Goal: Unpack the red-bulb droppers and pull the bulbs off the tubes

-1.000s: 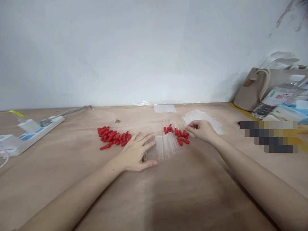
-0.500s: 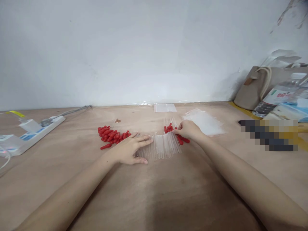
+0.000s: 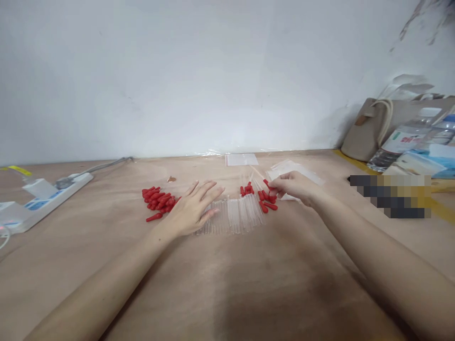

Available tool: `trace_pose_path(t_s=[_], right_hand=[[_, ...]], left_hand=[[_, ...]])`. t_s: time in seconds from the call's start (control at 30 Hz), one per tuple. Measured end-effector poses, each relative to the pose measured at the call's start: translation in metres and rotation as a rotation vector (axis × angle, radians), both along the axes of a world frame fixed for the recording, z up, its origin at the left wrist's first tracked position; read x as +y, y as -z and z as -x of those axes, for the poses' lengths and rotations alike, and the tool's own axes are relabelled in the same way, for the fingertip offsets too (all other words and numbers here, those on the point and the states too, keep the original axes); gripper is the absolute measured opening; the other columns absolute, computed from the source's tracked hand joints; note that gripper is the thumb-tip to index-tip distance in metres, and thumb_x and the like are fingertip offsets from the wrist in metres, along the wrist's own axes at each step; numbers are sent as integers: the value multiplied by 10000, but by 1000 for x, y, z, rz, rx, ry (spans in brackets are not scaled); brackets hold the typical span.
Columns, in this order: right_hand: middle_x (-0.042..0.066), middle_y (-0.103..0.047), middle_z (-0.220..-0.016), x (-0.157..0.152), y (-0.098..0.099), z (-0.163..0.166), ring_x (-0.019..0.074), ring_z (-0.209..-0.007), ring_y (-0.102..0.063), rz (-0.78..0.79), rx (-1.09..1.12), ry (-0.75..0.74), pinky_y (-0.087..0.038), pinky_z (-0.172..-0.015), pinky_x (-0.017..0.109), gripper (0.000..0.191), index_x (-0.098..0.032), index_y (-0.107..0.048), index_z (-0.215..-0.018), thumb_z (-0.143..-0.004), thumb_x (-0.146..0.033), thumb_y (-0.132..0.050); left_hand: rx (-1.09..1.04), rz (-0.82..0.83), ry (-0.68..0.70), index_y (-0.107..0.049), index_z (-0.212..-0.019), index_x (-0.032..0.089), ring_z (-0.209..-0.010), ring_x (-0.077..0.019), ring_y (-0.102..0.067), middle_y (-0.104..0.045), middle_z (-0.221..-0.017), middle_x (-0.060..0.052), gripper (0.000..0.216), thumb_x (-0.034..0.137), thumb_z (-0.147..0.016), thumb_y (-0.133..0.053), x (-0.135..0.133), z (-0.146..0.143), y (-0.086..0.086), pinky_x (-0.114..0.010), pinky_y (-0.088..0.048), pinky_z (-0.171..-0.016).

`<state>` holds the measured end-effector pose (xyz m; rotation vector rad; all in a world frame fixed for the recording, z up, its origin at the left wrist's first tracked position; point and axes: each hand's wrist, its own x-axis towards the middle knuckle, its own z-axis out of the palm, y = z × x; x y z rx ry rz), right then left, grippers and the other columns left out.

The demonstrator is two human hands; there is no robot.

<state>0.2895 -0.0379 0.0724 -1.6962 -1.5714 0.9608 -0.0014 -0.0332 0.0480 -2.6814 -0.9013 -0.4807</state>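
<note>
My left hand (image 3: 194, 209) is lifted a little, fingers spread, over the left end of a fan of clear plastic pipette tubes (image 3: 236, 218) lying on the brown table (image 3: 227, 284). A pile of red rubber bulbs (image 3: 158, 201) lies just left of it. My right hand (image 3: 295, 187) is pinched shut on a pipette with a red bulb (image 3: 266, 183), held just above a smaller group of red-bulbed pipettes (image 3: 261, 196) at the right end of the fan.
Clear plastic bags (image 3: 302, 173) lie under and behind my right hand; another flat bag (image 3: 241, 159) is by the wall. A white power strip (image 3: 46, 194) sits far left. A beige bag (image 3: 377, 128), bottles and packets (image 3: 412, 142) stand at the right.
My left hand has lifted off the tubes and spread its fingers. My right hand has moved back right and up, holding a red-bulbed pipette.
</note>
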Motion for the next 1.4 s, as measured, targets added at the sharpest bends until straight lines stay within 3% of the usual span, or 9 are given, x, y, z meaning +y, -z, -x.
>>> trace_pose_path(t_s=[0.13, 0.27, 0.43, 0.57, 0.7, 0.77, 0.97, 1.17, 1.4], right_hand=[[6, -611, -561, -25, 5, 16, 122, -524, -543, -165, -64, -148, -407, -496, 231, 108, -180, -565, -649, -674, -284, -580], [-5, -611, -671, -36, 14, 31, 95, -588, -526, -391, -83, -371, -401, -535, 209, 117, -176, -563, -704, -730, -289, -553], [-14, -596, -700, -39, 16, 34, 84, -634, -516, -446, -106, -564, -388, -567, 201, 89, -173, -550, -735, -780, -243, -518], [-1, -621, -763, -41, 17, 40, 99, -688, -533, -533, -222, -534, -387, -639, 229, 71, -171, -572, -786, -762, -238, -560], [15, -655, -810, -41, 26, 53, 131, -773, -552, -647, -424, -510, -335, -726, 279, 157, -189, -614, -870, -775, -312, -595], [7, -659, -758, -41, 32, 57, 129, -751, -548, -691, -529, -487, -293, -735, 296, 132, -199, -628, -823, -821, -301, -544], [-13, -649, -632, -41, 40, 63, 117, -670, -496, -879, -685, -323, -202, -768, 339, 265, -206, -622, -664, -853, -342, -495], [-46, -591, -545, -40, 46, 66, 111, -673, -475, -1173, -823, -132, -172, -810, 353, 220, -212, -594, -682, -856, -311, -502], [-79, -609, -608, -36, 51, 58, 87, -743, -527, -1441, -937, -74, -193, -797, 322, 92, -246, -597, -810, -836, -189, -530]], left_hand=[[-77, -162, 24, -361, -1310, 188, -1280, -246, -309, -414, -1339, -120, 440, 298, -886, -401, -5, -13, 3, -500, -227, -1050], [-60, -277, 142, -542, -1122, 278, -1086, -184, -512, -618, -1113, -12, 264, 258, -875, -450, -14, -21, 5, -446, -287, -1012], [-103, -342, 172, -573, -1046, 245, -888, -166, -560, -667, -952, -19, 214, 195, -863, -475, -18, -25, 8, -348, -381, -819], [-18, -345, 164, -584, -969, 223, -744, -139, -554, -666, -766, 4, 202, 153, -883, -415, -19, -28, 6, -340, -345, -775], [13, -363, 137, -565, -1014, 226, -703, -123, -543, -651, -717, 19, 224, 143, -882, -403, -21, -29, 8, -341, -323, -791], [12, -368, 137, -559, -1024, 227, -683, -114, -539, -644, -706, 26, 238, 127, -874, -403, -23, -31, 10, -344, -314, -818], [-136, -434, -5, -589, -792, 214, -654, -113, -545, -614, -603, 43, 165, 164, -850, -443, -28, -40, 15, -383, -256, -871], [-273, -164, -123, -570, -730, 191, -679, -138, -551, -665, -708, 20, 215, 257, -875, -426, -29, -45, 12, -408, -221, -851], [-215, 344, -230, -487, -608, 167, -528, -100, -447, -534, -528, 53, 409, 341, -915, -279, -30, -42, 1, -346, -264, -768]])
